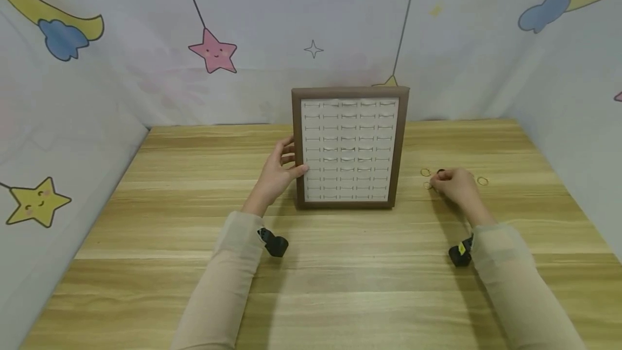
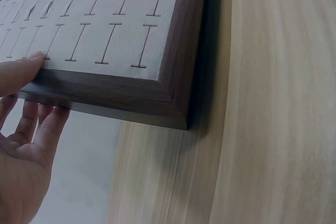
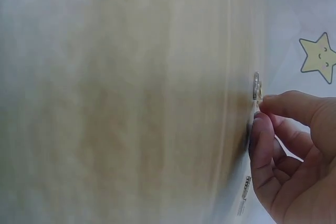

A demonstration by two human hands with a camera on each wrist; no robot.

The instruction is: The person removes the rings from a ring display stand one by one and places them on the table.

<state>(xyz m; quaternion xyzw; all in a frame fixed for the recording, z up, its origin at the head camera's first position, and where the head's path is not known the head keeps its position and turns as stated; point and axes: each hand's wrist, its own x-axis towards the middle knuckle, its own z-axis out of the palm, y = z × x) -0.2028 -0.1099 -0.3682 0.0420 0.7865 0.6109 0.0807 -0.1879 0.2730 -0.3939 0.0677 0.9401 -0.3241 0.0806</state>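
Observation:
A brown-framed ring display board (image 1: 345,204) stands upright on the table, its white slotted panel (image 1: 340,183) facing me. My left hand (image 1: 274,174) grips its left side, thumb on the front and fingers behind, as the left wrist view shows at the wooden frame (image 2: 105,90). Over several rings on the right, my right hand (image 1: 459,185) has thumb and forefinger brought together. In the right wrist view a small gold ring (image 3: 259,91) shows at those fingertips, seemingly pinched and partly hidden. Beside the hand lie a gold ring (image 1: 425,172) and another gold ring (image 1: 482,181).
The wood-grain table (image 1: 330,285) runs back to a white patterned curtain (image 1: 262,31) with stars and moons. A dark ring (image 1: 441,170) lies just behind the right fingertips. Black wrist cameras hang under both sleeves.

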